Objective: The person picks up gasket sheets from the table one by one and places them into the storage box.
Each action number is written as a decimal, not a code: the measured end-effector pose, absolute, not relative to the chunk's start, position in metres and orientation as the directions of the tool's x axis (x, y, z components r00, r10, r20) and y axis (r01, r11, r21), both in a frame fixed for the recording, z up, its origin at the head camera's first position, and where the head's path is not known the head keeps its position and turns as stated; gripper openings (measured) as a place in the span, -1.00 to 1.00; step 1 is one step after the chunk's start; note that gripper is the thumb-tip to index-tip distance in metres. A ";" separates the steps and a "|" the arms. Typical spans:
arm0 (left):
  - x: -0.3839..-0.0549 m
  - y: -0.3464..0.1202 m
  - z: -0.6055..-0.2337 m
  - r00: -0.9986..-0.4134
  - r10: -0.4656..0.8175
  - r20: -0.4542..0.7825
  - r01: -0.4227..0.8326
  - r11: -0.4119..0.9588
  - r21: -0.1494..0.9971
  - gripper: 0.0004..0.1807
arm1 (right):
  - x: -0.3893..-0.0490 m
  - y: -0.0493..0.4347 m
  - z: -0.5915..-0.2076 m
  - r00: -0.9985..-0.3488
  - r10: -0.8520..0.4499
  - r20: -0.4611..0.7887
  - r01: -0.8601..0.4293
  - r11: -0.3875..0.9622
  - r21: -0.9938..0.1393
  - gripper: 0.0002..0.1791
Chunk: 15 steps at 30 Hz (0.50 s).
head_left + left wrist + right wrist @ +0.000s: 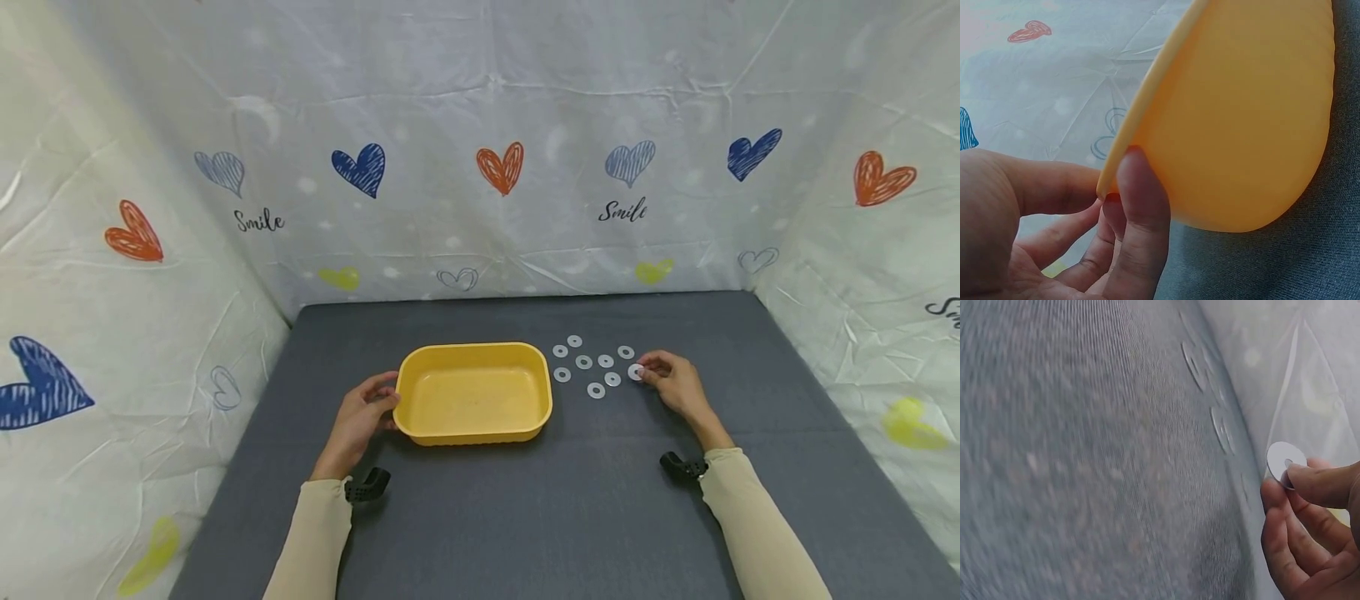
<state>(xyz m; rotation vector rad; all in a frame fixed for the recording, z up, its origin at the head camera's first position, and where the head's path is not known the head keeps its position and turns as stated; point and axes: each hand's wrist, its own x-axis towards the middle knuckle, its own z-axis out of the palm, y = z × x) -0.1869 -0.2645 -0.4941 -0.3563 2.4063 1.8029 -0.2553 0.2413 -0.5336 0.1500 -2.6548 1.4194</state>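
Observation:
A yellow plastic tub (472, 435) stands on the dark cloth, and its inside shows nothing in it. At its left end my left hand (363, 417) pinches the rim between thumb and fingers, as the left wrist view shows up close (1141, 231). To the right of the tub lie several flat metal washers (605, 361), spread loosely. My right hand (675, 383) holds one washer (1285, 464) by its edge between thumb and fingers, at the right side of the group. In the right wrist view this washer is raised off the cloth.
The dark grey cloth (525, 517) covers the table. White curtains with printed hearts (501, 169) hang behind it and on both sides. A black wrist strap (367, 485) sits on the left wrist, another (682, 467) on the right.

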 end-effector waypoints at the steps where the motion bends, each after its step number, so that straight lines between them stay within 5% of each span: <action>1: -0.187 -0.264 -0.494 -0.966 -0.117 -0.230 -0.253 0.266 0.930 -0.50 | -0.255 0.240 -0.533 -0.991 -0.029 0.134 -0.130 0.508 -0.851 -0.83; 7: -0.186 -0.264 -0.495 -0.966 -0.116 -0.233 -0.256 0.258 0.932 -0.49 | -0.252 0.235 -0.529 -0.999 -0.036 -0.038 0.029 0.228 -0.973 -0.70; 15: -0.186 -0.264 -0.493 -0.965 -0.118 -0.234 -0.257 0.259 0.931 -0.49 | -0.250 0.227 -0.522 -0.995 -0.055 -0.088 0.084 0.081 -0.993 -0.60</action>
